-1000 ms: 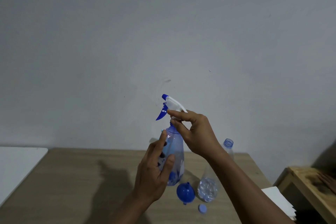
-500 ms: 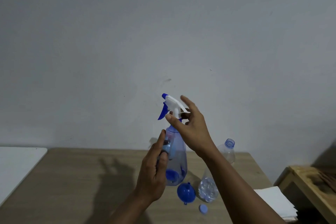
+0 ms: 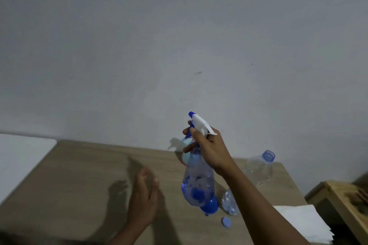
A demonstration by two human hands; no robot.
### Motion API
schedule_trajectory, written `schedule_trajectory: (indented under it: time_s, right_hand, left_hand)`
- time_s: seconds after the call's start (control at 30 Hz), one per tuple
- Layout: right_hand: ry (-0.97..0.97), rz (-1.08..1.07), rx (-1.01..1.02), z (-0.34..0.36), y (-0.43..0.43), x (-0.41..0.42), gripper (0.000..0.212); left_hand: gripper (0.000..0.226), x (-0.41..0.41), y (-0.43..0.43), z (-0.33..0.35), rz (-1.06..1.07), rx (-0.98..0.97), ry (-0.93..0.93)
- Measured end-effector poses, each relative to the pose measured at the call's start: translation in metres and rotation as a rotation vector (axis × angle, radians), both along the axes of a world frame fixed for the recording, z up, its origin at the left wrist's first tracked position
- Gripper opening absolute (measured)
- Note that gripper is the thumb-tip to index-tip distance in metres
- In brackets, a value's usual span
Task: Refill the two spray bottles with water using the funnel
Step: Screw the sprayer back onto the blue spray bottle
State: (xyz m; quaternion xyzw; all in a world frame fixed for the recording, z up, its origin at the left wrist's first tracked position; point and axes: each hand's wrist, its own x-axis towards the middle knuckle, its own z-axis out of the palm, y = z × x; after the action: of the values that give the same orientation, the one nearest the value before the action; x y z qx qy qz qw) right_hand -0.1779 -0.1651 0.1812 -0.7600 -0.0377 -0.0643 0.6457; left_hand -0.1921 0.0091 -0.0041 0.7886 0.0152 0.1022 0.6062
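The right hand [image 3: 209, 151] grips the spray bottle [image 3: 198, 183] round its neck; left of the spray bottle, the left hand [image 3: 144, 201] hovers, fingers straight, empty.

Bare left grip [image 3: 144, 201], right grip [image 3: 209, 150], unsleeved forearms [image 3: 258, 197]

The neck of the spray bottle [image 3: 198, 181] is covered by the fingers of the right hand [image 3: 209, 149], and its blue trigger shows only in part behind them. A pale blue shape [image 3: 186, 157] behind the bottle is mostly screened; what it is cannot be told. The blue funnel [image 3: 211, 208] peeks out from behind the bottle's base. The right forearm hides the middle of the clear water bottle [image 3: 258, 169]. The left hand [image 3: 144, 199] is blurred. The wooden stand [image 3: 342, 201] is cut off by the right edge.
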Motion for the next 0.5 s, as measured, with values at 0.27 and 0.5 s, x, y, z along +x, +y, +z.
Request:
schedule_trajectory:
  time_s: [0.27,0.5]
  right_hand:
    - [0.25,0.026,-0.289,-0.08,-0.005,0.018,0.036]
    - [0.631,0.119,-0.547,-0.139,-0.01,0.018,0.066]
  left_hand:
    - [0.111,0.013,0.074,-0.122,-0.197,0.791,0.719]
    - [0.119,0.015,0.078,-0.113,-0.371,0.846,0.841]
